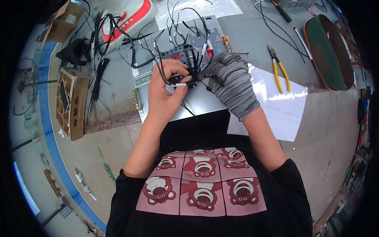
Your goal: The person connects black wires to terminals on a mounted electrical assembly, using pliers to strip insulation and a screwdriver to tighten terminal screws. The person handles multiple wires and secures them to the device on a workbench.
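Note:
In front of me lies a metal mounting plate (205, 106) carrying grey electrical components (215, 42) with small red parts. Many black wires (192, 59), some with white sleeves, rise from the components and loop over them. My bare left hand (167, 89) is closed in a pinch on a black wire near a white sleeve (180, 84), just over the plate. From the other side, my right hand (233, 81), in a grey striped glove, has its fingers closed at the same wire bundle. The right fingertips are partly hidden among the wires.
White paper sheets (276, 108) and yellow-handled cutters (279, 71) lie to the right, beside a green pouch (327, 55). A screwdriver (282, 12) is further back. A compartmented wooden box (77, 104), black cable ties (98, 79) and a red-white machine (128, 23) stand left.

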Available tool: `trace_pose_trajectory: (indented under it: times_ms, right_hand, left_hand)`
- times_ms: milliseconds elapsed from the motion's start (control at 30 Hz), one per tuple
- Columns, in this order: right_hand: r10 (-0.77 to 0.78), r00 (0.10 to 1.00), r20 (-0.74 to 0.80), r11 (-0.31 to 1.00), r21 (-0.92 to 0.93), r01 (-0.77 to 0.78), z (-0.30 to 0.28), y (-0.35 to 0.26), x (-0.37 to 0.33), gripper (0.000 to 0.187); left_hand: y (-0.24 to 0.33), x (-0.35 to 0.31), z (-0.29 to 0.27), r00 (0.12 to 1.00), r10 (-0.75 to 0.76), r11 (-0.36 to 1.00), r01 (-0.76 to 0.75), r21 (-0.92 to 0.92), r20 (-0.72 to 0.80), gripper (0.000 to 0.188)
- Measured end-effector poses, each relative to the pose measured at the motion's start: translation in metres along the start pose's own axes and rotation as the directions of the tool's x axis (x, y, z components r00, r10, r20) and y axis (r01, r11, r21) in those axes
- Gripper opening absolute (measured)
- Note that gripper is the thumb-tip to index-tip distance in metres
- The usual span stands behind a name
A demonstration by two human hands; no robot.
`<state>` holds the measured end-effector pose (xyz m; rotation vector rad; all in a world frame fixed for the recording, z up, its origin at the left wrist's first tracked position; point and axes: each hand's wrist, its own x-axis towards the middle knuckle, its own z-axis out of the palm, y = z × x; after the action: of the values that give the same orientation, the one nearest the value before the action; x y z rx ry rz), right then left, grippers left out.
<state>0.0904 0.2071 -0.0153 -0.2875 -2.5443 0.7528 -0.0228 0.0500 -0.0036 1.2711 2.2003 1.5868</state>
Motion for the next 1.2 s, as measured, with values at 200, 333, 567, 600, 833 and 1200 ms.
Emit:
trace_pose_trajectory:
  times_ms: [200, 333, 567, 600, 833, 1200]
  right_hand:
    - [-0.002, 0.999, 0.045, 0.992, -0.125, 0.007, 0.007, -0.004, 0.001, 0.026]
    - [-0.010, 1.000, -0.014, 0.991, -0.136, 0.008, 0.007, -0.001, 0.008, 0.024]
    - [-0.037, 0.994, -0.103, 0.999, -0.036, 0.033, -0.011, -0.013, -0.013, 0.018]
    - [-0.015, 0.996, -0.084, 1.000, -0.006, 0.015, -0.010, -0.020, -0.022, 0.017]
    - [0.358, 0.849, 0.389, 0.700, 0.491, -0.519, 0.020, -0.051, -0.070, 0.061]
    - [0.373, 0.887, 0.273, 0.571, 0.685, -0.452, 0.033, -0.051, -0.056, 0.061]
  left_hand:
    - [0.013, 0.005, -0.001, 0.986, 0.088, 0.988, -0.104, 0.110, 0.139, 0.022]
    - [-0.001, 0.008, -0.001, 0.992, 0.102, 0.994, -0.105, 0.040, 0.078, 0.020]
    - [-0.003, 0.001, 0.008, 0.999, -0.028, 0.999, 0.027, -0.030, -0.028, 0.020]
    - [-0.001, 0.002, 0.000, 0.996, -0.029, 0.999, 0.027, 0.026, 0.080, 0.022]
    - [-0.029, 0.057, -0.074, 0.905, -0.002, 0.994, 0.048, -0.095, 0.426, 0.042]
    - [-0.093, 0.135, -0.029, 0.625, -0.079, 0.996, 0.018, 0.086, 0.776, 0.043]
